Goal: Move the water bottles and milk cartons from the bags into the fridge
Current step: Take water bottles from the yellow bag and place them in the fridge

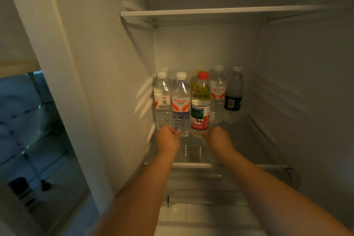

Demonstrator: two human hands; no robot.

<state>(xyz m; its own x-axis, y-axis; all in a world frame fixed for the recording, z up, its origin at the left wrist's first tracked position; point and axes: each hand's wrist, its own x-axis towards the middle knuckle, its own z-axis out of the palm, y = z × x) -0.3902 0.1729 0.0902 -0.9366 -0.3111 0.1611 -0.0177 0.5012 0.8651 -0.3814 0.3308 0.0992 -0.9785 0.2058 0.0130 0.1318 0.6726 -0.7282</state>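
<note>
From my head camera I look into the open fridge (115, 63). Both my bare arms reach in, over the front edge of the glass shelf (249, 145).

My left hand (168, 139) is at the bottom of the white-cap bottle (181, 105), the one with the red and white label. My fingers are curled round its base and I hold it. The bottle stands up straight on the shelf.

My right hand (218, 138) is at the bottom of the red-cap bottle (200, 105), which has a picture of a horse on its label. My fingers are curled round its base too. It stands right beside the white-cap bottle, and the two touch.

More water stands on the same shelf. The corner bottle (162, 99) is just left of my left hand, close to the fridge wall. Another cap peeks out behind it. The back bottle (217, 94) has a white cap and red marks, and it is behind and to the right of the red-cap bottle. The dark-label bottle (234, 92) is next to it, furthest right. Something yellow (194, 80) hides behind the red-cap bottle; I cannot tell what it is.

Above is a white top shelf (210, 12). Below my arms is a clear drawer (210, 188).
</note>
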